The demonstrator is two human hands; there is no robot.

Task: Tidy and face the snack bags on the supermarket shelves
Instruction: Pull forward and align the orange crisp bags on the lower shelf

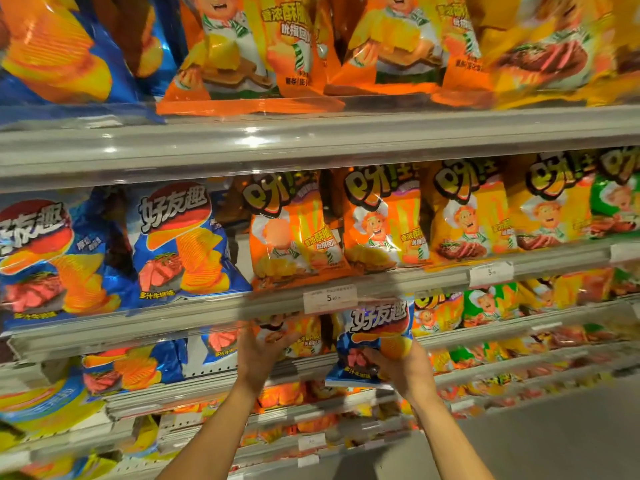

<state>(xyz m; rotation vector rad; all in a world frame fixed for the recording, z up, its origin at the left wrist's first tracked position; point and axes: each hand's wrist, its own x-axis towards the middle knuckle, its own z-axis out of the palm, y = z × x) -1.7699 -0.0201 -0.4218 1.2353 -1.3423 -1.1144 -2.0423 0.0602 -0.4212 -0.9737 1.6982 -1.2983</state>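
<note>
The right hand (405, 367) has its grip closed on a small blue snack bag (375, 344), fingers curled over the glossy, crinkled foil at its lower front, holding it upright in front of the third shelf down, just under a white price tag (330, 298) reading 5.90. The bag is pillow-shaped, printed with ridged golden crisps and red meat slices under white characters. The left hand (261, 349) reaches palm-up to an orange bag (294, 336) standing on that same shelf, fingers spread against its shiny front; whether this grip has closed on the bag cannot be told, since the fingertips blur into the packaging. To the left on this level lie more blue bags (131, 367), tilted forward over a perforated metal shelf edge (221, 375). The shelf above (207, 315), a grey rail with a clear plastic lip, carries puffed blue bags (180, 244) on the left and orange and yellow bags (381, 223) with a cartoon chef on the right, ending in a green bag (613, 206). The top shelf (311, 140) holds larger bags of the same kinds (249, 50), their bottom seams pressed against the transparent lip. Lower shelves are crowded with small, blurred packets.
</note>
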